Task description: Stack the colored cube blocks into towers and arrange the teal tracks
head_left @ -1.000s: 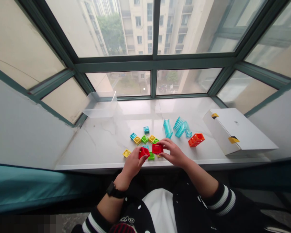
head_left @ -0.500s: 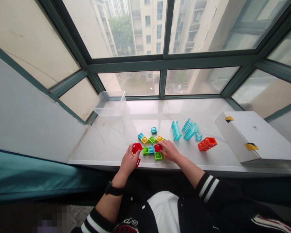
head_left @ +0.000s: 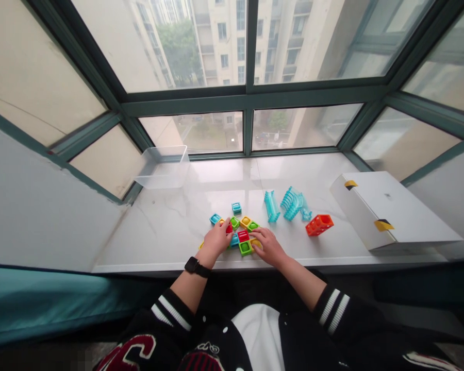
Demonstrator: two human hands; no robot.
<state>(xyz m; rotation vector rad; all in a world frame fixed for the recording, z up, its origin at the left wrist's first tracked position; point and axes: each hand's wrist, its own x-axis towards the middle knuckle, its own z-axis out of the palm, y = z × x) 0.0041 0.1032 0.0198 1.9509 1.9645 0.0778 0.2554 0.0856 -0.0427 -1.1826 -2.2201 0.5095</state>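
My left hand [head_left: 215, 241] is closed around a red block [head_left: 229, 228], over the left side of a cluster of coloured blocks, and hides part of it. My right hand [head_left: 271, 247] curls its thumb and fingers about a yellow block [head_left: 256, 244] at the cluster's right end. Between the hands are a red block [head_left: 243, 236], a green block [head_left: 245, 248] and a partly covered blue block [head_left: 234, 240]. Behind them lie a blue block [head_left: 215, 218], green blocks [head_left: 235, 222] and a yellow block [head_left: 246, 222]. One blue block [head_left: 236, 208] stands apart farther back.
Clear blue track pieces [head_left: 271, 207] [head_left: 293, 204] and an orange-red hollow block [head_left: 319, 225] lie to the right. Beyond them stands a white box [head_left: 394, 208] with yellow-black tabs. A transparent bin [head_left: 164, 167] is at the back left by the window. The white sill [head_left: 150, 232] ends near my body.
My left hand has moved right and forward with the red block, in over the cluster. My right hand has shifted from the cluster's red block to the yellow one. The view has turned slightly.
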